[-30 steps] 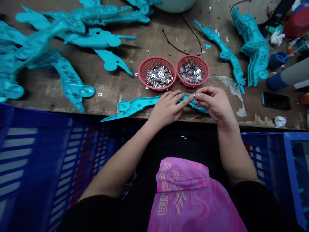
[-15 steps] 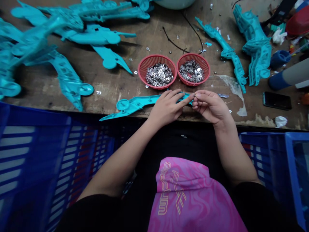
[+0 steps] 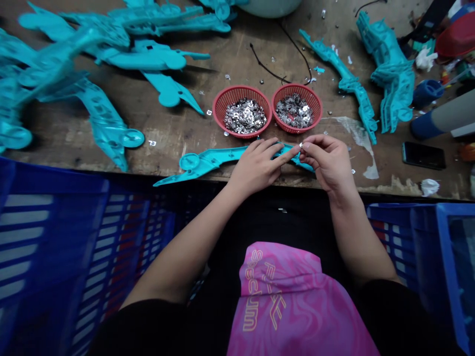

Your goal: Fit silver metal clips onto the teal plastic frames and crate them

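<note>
A long curved turquoise plastic part (image 3: 218,157) lies along the table's front edge. My left hand (image 3: 256,165) rests over its middle, palm down with the fingers stretched out. Its index fingertip reaches to my right hand (image 3: 324,160). Thumb and index finger of the right hand pinch a small shiny metal clip (image 3: 301,145) just above the part's right portion. Close behind the hands stand two red plastic baskets, the left basket (image 3: 214,116) and the right basket (image 3: 319,118), both holding many small metal clips.
More turquoise parts (image 3: 111,44) are piled at the left, and a stack of them (image 3: 393,74) lies at the right beside a single slim part (image 3: 347,81). A phone (image 3: 423,155) lies at the right front. Blue crates (image 3: 52,207) stand below the table edge.
My right hand has turned slightly and shifted a little, so the metal clip in its pinch shows more clearly and more of the part's right end is visible. The left hand stays in place.
</note>
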Tool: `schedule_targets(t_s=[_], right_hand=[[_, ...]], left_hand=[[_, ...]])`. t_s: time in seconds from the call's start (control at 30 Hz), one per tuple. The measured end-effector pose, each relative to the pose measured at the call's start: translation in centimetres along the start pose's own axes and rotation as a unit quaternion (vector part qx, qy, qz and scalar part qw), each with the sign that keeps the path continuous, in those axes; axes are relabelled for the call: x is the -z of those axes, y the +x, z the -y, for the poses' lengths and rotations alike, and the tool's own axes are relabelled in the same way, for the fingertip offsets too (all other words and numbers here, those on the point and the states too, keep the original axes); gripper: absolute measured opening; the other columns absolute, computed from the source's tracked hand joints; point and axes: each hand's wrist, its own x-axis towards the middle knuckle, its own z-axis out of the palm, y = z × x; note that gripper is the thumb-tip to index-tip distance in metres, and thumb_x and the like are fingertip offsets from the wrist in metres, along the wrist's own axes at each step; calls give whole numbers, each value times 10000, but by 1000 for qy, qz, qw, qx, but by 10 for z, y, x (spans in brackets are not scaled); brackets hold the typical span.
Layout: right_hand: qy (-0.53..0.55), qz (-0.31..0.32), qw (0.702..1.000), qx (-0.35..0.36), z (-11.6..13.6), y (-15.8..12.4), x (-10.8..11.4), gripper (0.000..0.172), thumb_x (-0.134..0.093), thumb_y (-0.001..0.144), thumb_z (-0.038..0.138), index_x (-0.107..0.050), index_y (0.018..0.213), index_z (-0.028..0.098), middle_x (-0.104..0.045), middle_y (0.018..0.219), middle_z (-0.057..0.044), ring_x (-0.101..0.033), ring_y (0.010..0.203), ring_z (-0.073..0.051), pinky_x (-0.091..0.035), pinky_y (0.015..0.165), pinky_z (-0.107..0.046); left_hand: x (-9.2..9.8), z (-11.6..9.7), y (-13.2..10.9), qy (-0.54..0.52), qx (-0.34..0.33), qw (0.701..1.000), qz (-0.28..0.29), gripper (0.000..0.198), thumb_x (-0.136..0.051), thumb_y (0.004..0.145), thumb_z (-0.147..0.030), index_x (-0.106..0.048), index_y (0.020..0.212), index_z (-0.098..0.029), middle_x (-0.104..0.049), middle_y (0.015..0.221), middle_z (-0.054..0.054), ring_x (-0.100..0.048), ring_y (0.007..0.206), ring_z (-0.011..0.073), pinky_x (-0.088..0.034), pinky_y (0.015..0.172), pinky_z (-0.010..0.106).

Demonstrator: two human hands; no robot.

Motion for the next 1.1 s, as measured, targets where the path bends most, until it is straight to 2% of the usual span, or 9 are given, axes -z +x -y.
schedule_targets(t_s=[0.23, 0.4, 0.6, 0.8, 1.1], right_hand=[[-77, -35, 996, 26, -1, 2, 3, 238, -976, 741, 338, -808, 859, 218, -740, 721, 18, -705, 644, -142, -630, 664, -271], [-98, -19, 995, 18, 6, 2, 3, 217, -964, 748, 325, -804, 840, 209, -735, 721, 10, -708, 661, -148, -636, 674, -279], [-8, 25, 998, -53, 12, 0, 6, 306, -1024, 675, 332, -809, 844, 194, -757, 762, 2, -694, 660, -119, -620, 647, -238], [85, 54, 985, -143, 5, 0, 9, 435, -1084, 614, 347, -791, 888, 180, -760, 771, 1, -664, 653, -90, -592, 625, -195], [147, 77, 968, -190, 2, -4, 6, 490, -1110, 619, 316, -758, 929, 173, -760, 837, 19, -653, 690, -67, -603, 653, -167]], left_hand=[[-1, 1, -1, 8, -8, 1000, -4, 748, -578, 1068, -190, -440, 1780, -376, -676, 1608, 121, -565, 1575, 362, -481, 1263, 592], [0, 0, -1, 8, -8, 1000, -3, 741, -586, 1067, -187, -457, 1772, -373, -678, 1606, 126, -566, 1569, 370, -480, 1259, 599], [1, 1, -1, 3, -10, 1000, 1, 775, -601, 1049, -168, -447, 1776, -388, -670, 1617, 126, -561, 1573, 376, -486, 1250, 609], [-1, 3, -1, 7, -19, 1000, -3, 748, -588, 1060, -175, -463, 1770, -373, -684, 1595, 135, -569, 1571, 375, -499, 1238, 609], [-1, 3, -1, 6, -12, 1000, 3, 700, -563, 1071, -178, -506, 1746, -354, -683, 1605, 134, -573, 1570, 378, -499, 1241, 619]])
